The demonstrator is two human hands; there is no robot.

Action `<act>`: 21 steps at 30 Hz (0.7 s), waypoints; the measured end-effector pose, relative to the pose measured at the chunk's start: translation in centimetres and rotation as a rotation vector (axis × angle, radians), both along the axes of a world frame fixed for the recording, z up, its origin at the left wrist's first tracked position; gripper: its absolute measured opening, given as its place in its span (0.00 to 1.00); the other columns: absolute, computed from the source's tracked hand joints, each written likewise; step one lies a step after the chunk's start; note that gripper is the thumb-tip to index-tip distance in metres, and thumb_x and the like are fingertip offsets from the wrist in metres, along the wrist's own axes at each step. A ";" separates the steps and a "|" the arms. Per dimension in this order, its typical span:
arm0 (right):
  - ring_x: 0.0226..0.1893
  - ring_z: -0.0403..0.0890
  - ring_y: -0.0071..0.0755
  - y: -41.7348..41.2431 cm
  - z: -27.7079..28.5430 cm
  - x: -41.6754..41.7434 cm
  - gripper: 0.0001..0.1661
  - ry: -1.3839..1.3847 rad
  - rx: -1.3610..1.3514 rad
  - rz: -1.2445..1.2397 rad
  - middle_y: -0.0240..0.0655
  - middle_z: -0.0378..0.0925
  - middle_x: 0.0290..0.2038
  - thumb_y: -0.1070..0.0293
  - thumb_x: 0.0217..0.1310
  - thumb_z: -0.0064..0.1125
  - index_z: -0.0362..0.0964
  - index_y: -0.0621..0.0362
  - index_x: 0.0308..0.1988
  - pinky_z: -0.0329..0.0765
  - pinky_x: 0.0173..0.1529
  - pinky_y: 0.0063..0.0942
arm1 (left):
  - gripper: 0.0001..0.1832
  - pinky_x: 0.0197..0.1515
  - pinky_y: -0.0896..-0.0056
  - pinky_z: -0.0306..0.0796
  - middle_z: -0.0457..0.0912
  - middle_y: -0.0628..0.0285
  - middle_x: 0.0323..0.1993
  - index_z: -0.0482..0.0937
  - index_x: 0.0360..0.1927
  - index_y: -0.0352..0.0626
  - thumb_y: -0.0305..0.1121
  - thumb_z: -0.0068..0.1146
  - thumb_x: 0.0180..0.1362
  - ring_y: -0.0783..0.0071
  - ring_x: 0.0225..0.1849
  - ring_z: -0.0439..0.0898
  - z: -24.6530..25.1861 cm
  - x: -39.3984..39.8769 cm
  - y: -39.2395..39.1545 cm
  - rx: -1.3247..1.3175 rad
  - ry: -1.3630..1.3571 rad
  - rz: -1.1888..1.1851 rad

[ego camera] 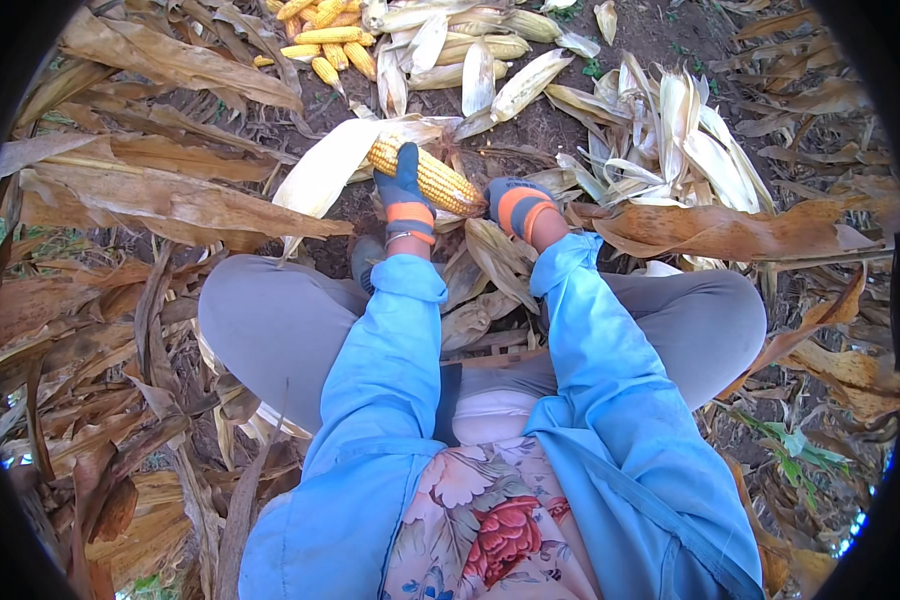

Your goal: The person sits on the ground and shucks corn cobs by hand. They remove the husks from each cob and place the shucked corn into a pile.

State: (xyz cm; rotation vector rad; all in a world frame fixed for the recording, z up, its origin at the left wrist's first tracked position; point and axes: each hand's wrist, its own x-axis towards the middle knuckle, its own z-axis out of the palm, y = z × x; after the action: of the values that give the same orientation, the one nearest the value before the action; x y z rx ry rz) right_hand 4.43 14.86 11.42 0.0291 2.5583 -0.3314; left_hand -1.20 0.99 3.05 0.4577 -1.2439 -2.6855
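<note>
A bare yellow ear of corn (435,178) lies slantwise in my gloved left hand (403,184), whose thumb crosses over it. Pale husk leaves (326,169) spread to the left of that hand and behind the ear. My right hand (517,201), in a grey and orange glove, is closed beside the ear's lower right end; whether it grips the ear's base or a bit of husk there, I cannot tell. Loose dry husks (495,259) lie below, between my forearms.
Beyond my hands are a pile of husked yellow ears (334,34) and several ears still in husk (487,49). A heap of stripped husks (675,142) lies at the right. Dry corn leaves (157,195) reach in from the left, another (727,229) from the right, near my knees.
</note>
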 end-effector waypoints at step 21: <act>0.47 0.65 0.47 2.0 -1.3 -3.1 0.40 0.776 -0.501 -0.118 0.46 0.63 0.47 0.58 0.33 0.64 0.58 0.59 0.49 0.62 0.51 0.32 | 0.21 0.32 0.72 0.69 0.73 0.60 0.31 0.67 0.42 0.39 0.34 0.57 0.44 0.72 0.30 0.73 -1.2 0.6 0.9 -0.466 0.111 -0.761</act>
State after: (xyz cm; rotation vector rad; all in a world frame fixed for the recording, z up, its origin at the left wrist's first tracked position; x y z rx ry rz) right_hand 1.37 16.91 10.15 -0.1670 3.1350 -1.2218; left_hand -0.57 1.88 1.89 -0.2888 -2.2783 -2.7161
